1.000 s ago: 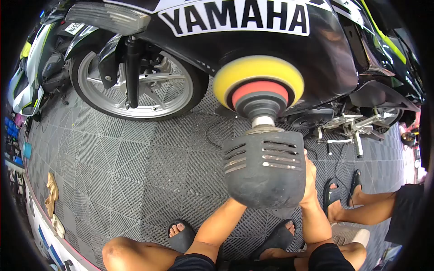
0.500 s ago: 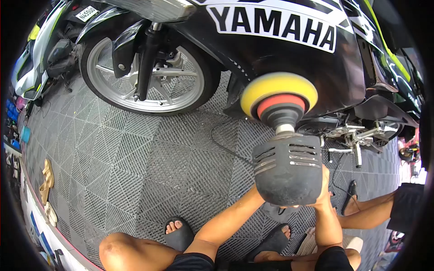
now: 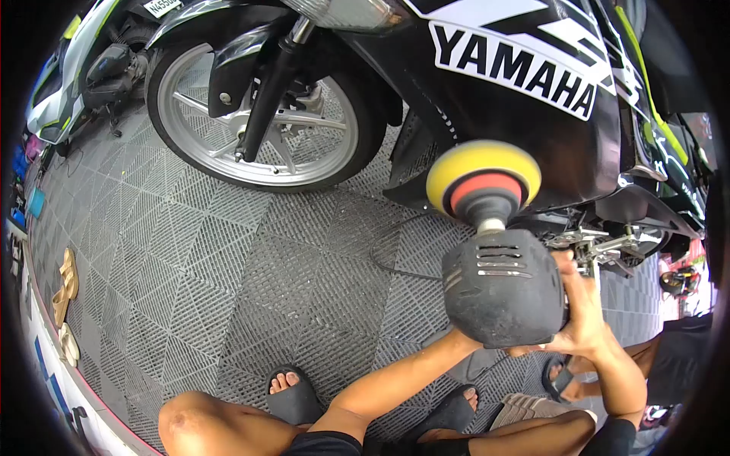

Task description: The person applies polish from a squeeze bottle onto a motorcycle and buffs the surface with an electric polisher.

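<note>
A black electric polisher with a yellow foam pad on a red and black backing plate points away from me. Its pad is up against the lower front of a black motorcycle fairing, beneath the white YAMAHA decal. My right hand is closed around the right side of the polisher, thumb upward. From the lower left my left forearm runs behind the polisher body, where my left hand grips it; most of its fingers are hidden.
A silver-spoked front wheel stands left of the fairing. A dark power cord curves over the grey grid floor. Sandals lie at the left edge, another motorcycle stands back left, and a person's leg shows at right.
My view has shifted, and the polisher sits slightly farther right and lower in it. My right hand now shows more fully at the polisher's right side, its elbow swung outward.
</note>
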A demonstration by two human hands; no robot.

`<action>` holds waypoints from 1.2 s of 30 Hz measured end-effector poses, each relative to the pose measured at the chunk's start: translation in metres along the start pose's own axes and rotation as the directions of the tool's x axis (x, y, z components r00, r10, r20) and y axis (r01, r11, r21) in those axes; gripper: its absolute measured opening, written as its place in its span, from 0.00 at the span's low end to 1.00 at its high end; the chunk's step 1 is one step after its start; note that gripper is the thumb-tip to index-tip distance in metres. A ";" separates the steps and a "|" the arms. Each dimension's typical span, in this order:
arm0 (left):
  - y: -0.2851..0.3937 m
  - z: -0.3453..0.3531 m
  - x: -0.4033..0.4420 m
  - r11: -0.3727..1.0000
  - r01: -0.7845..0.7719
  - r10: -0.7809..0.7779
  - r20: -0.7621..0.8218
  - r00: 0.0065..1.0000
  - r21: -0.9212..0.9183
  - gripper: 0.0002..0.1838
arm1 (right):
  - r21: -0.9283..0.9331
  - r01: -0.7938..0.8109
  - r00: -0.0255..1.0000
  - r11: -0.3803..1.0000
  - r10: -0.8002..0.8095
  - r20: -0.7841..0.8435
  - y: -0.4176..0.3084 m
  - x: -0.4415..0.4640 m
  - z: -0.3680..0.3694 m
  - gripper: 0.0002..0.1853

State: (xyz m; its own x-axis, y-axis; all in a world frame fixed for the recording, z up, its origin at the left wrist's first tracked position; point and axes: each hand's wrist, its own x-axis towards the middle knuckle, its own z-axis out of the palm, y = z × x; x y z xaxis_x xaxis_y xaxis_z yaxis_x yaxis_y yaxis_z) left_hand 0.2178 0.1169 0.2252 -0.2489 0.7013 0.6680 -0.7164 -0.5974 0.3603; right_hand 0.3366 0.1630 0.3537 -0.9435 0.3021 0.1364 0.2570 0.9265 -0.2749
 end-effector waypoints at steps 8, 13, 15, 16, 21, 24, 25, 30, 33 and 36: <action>-0.001 0.006 0.009 0.998 -0.036 0.036 0.015 0.999 0.045 0.31 | -0.087 0.048 0.999 0.995 -0.049 -0.007 -0.003 0.001 -0.015 0.51; 0.000 0.006 0.013 0.998 -0.046 0.044 0.045 0.998 0.044 0.31 | -0.121 0.094 0.995 0.988 -0.095 -0.001 -0.030 0.027 -0.042 0.53; -0.001 0.006 0.014 0.998 -0.047 0.044 0.059 0.997 0.049 0.30 | -0.144 0.109 0.994 0.984 -0.111 -0.003 -0.045 0.042 -0.053 0.54; -0.004 0.007 0.015 0.997 -0.053 0.049 0.061 0.997 0.056 0.30 | -0.149 0.119 0.993 0.982 -0.121 -0.008 -0.049 0.047 -0.056 0.54; -0.010 0.008 0.015 0.996 -0.070 0.064 0.091 0.994 0.059 0.30 | -0.193 0.185 0.978 0.964 -0.201 -0.064 -0.033 0.029 -0.048 0.54; -0.013 0.005 0.018 0.995 -0.083 0.075 0.120 0.990 0.064 0.30 | -0.191 0.151 0.983 0.970 -0.168 -0.074 -0.016 0.009 -0.035 0.52; -0.013 0.004 0.019 0.993 -0.091 0.081 0.126 0.989 0.074 0.30 | -0.184 0.146 0.983 0.972 -0.164 -0.087 -0.011 0.005 -0.029 0.51; -0.021 -0.006 0.017 0.984 -0.137 0.117 0.165 0.979 0.117 0.30 | -0.170 0.163 0.973 0.972 -0.187 -0.135 0.021 -0.016 0.000 0.51; -0.026 -0.012 0.008 0.985 -0.142 0.128 0.136 0.982 0.093 0.35 | -0.087 0.121 0.984 0.989 -0.131 -0.117 0.038 -0.024 0.020 0.52; -0.033 -0.022 -0.006 0.989 -0.101 0.090 0.098 0.991 0.110 0.43 | -0.035 0.096 0.987 0.995 -0.099 -0.128 0.044 -0.020 0.038 0.51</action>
State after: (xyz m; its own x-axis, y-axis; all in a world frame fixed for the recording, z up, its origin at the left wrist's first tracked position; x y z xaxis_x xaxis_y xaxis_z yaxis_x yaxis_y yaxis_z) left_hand 0.2284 0.1415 0.1948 -0.2471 0.6033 0.7583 -0.6120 -0.7039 0.3606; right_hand 0.3594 0.1895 0.3027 -0.9298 0.2347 0.2834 0.1728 0.9585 -0.2269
